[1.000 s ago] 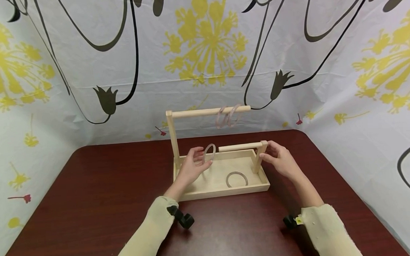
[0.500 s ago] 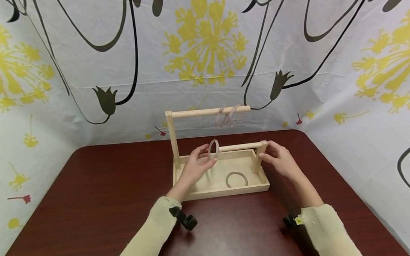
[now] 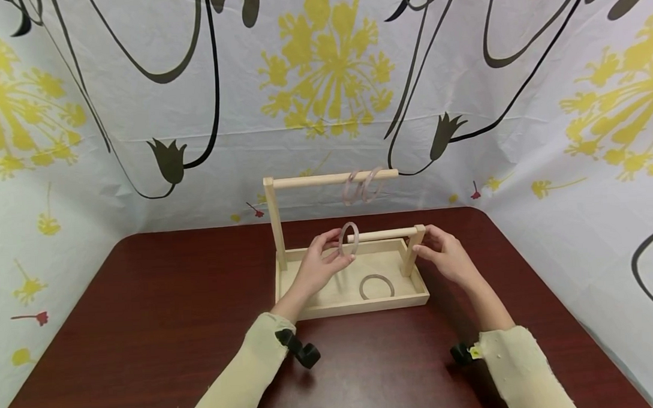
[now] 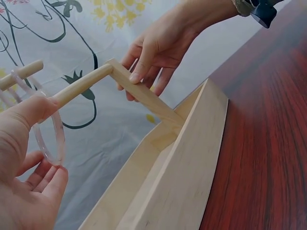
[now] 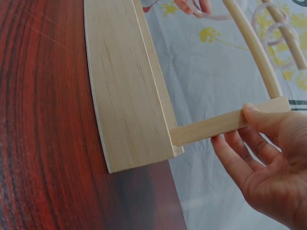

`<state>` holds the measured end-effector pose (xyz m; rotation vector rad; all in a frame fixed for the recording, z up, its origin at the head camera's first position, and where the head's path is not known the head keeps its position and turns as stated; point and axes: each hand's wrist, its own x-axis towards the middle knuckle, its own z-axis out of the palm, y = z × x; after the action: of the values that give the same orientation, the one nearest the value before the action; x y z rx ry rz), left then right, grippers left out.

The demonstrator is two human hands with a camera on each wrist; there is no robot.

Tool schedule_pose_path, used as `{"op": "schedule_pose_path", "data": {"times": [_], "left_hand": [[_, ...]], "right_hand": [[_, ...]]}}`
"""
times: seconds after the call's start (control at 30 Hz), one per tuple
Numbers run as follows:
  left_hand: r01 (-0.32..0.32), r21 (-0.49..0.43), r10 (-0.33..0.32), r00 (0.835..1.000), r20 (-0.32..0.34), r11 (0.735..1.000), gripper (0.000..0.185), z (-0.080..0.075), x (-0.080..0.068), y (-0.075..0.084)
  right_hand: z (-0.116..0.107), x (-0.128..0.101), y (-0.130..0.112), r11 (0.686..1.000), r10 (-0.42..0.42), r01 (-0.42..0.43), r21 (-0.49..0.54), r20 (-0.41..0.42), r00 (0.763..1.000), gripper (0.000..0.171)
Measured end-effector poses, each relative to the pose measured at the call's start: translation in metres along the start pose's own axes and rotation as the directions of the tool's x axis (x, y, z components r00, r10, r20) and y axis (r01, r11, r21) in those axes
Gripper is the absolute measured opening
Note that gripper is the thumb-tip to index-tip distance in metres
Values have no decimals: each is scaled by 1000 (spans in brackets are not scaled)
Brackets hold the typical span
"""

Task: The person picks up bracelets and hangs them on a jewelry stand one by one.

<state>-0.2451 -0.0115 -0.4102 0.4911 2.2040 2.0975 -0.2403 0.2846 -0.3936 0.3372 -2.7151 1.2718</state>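
Observation:
My left hand [image 3: 320, 267] pinches a translucent pinkish bangle [image 3: 357, 234] between thumb and fingers, holding it upright above the wooden tray. In the head view, the free end of the lower dowel [image 3: 387, 233] shows inside the bangle's opening; in the left wrist view my thumb overlaps that end. My right hand [image 3: 447, 257] grips the short upright post [image 5: 216, 123] that bears this dowel, thumb on one side and fingers on the other. A second bangle [image 3: 376, 276] lies in the tray [image 3: 357, 308] near its front right.
A taller post [image 3: 275, 224] on the tray's left carries an upper dowel [image 3: 309, 180], with pinkish bangles [image 3: 345, 195] hanging near its free right end. The tray stands on a dark red wooden table [image 3: 189, 281], before a patterned curtain [image 3: 220, 111].
My left hand has moved right with the bangle, from left of the lower dowel's free end to overlapping that end. My right hand has stayed on the short post.

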Motion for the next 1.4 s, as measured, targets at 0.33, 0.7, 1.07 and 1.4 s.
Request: {"op": "schedule_pose_path", "data": {"times": [0.33,0.7,1.07,1.4], "left_hand": [[-5,-20,5,1000,7,1000,65,15,5,-3],[30,-27,-30,999,-11,999,65,33,10,-6],[40,-48,-41,999,-28,998,69,41,13,-10],[29,-57,-29,999,-16,998,68,36,10,-12]], "right_hand": [[0,0,-1,1000,3,-3,14,3,1000,34],[1,-1,-1,1000,8,-8,26,8,1000,33],[0,-2,-2,1000,8,-8,30,6,1000,32],[1,-1,-1,1000,2,-2,29,2,1000,32]]}}
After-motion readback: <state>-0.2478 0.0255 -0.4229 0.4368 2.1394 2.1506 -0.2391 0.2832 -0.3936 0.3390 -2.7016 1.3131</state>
